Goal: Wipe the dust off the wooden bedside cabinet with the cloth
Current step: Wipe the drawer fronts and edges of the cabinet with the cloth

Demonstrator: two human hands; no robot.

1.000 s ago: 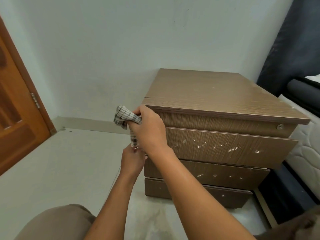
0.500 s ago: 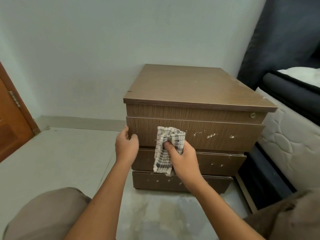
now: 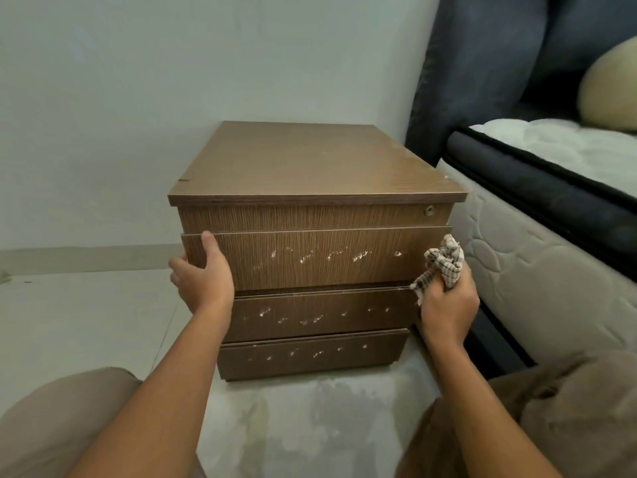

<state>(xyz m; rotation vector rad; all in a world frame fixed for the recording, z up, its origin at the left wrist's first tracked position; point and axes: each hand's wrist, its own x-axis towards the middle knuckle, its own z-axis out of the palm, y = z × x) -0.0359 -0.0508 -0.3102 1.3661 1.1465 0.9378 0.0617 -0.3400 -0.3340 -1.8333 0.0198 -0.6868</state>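
The right hand [image 3: 448, 305] is clamping its fingers around a bunched checked cloth [image 3: 444, 262] and holding it at the right edge of the wooden cabinet [image 3: 310, 167], about level with the seam between the upper 2 of its 3 drawer fronts. The left hand [image 3: 203, 281] is gripping the opposite edge of the top drawer [image 3: 310, 267] — thumb lying on the front face, fingers curling round the side out of view — and seems to be bracing the cabinet.

The dusty drawer face is lying to the left of the cloth-holding fingers. Its long axis is running level from side to side, with a row of white specks [image 3: 331, 255] strung along it between the 2 hands. The right hand is nearer to the closest speck, so a level sweep leftward toward the left thumb is probably coming. Similar specks are sitting on the 2 drawers below the fingers. A mattress [image 3: 534, 270] is crowding the right hand from its outer side.
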